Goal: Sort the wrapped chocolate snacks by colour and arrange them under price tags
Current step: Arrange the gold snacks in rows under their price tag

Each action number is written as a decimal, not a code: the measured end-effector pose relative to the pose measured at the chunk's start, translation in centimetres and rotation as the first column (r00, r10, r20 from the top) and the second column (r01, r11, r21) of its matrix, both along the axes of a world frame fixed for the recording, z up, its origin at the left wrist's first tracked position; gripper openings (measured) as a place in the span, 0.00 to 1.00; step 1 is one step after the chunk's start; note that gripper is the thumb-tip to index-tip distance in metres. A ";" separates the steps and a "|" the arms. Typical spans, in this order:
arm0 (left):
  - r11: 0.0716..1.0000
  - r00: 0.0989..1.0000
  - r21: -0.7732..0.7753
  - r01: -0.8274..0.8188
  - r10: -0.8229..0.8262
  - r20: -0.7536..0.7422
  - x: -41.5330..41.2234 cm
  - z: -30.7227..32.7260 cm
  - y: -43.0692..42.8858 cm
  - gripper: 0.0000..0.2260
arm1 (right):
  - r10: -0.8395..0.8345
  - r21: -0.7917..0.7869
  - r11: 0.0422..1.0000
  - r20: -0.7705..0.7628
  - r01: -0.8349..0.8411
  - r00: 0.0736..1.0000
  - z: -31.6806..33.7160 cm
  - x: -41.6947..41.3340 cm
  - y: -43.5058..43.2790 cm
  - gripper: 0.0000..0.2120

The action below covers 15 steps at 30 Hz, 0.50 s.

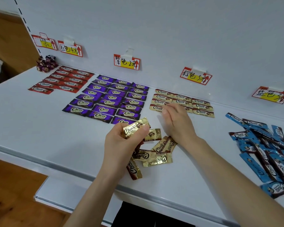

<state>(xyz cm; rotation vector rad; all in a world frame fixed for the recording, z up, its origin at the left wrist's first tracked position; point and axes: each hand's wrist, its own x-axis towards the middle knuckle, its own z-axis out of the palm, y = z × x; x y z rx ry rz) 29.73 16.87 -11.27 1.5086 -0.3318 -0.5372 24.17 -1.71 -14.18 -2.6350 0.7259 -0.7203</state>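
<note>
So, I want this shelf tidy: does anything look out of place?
The blue snacks lie in a crossed heap at the right, not in rows. Loose gold snacks sit jumbled at the front centre.

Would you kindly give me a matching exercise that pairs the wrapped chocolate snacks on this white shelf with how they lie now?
1. red foil-wrapped chocolate bars
2. purple foil-wrapped chocolate bars
3. blue foil-wrapped chocolate bars
4. one gold foil-wrapped chocolate bar

A. jumbled heap at the right
B. gripped by the left hand
C. two neat columns
D. three neat columns

Pairs: 1-C, 2-D, 3-A, 4-B.
</note>
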 end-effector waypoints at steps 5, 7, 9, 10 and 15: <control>0.999 0.999 -0.049 0.020 -0.022 -0.039 0.1 0.3 -0.1 0.11 | -0.154 0.335 0.942 0.369 0.024 0.916 2.4 -1.9 0.8 0.12; 0.996 0.997 -0.080 0.032 -0.038 -0.072 0.0 0.4 -0.3 0.11 | -0.154 0.501 0.863 0.375 -0.060 0.914 4.2 -2.9 1.7 0.10; 0.993 0.994 -0.109 0.051 -0.062 -0.093 -0.6 0.6 -0.7 0.11 | -0.033 0.655 0.721 0.359 -0.227 0.933 5.9 -4.0 3.2 0.09; 0.990 0.992 -0.127 0.062 -0.075 -0.100 -0.9 0.8 -0.9 0.11 | 0.037 0.698 0.658 0.344 -0.282 0.938 6.6 -4.7 4.0 0.07; 0.971 0.973 -0.225 0.086 -0.131 -0.192 -2.5 2.1 -1.8 0.19 | 0.102 0.678 0.653 0.364 -0.338 0.926 7.3 -6.7 6.9 0.06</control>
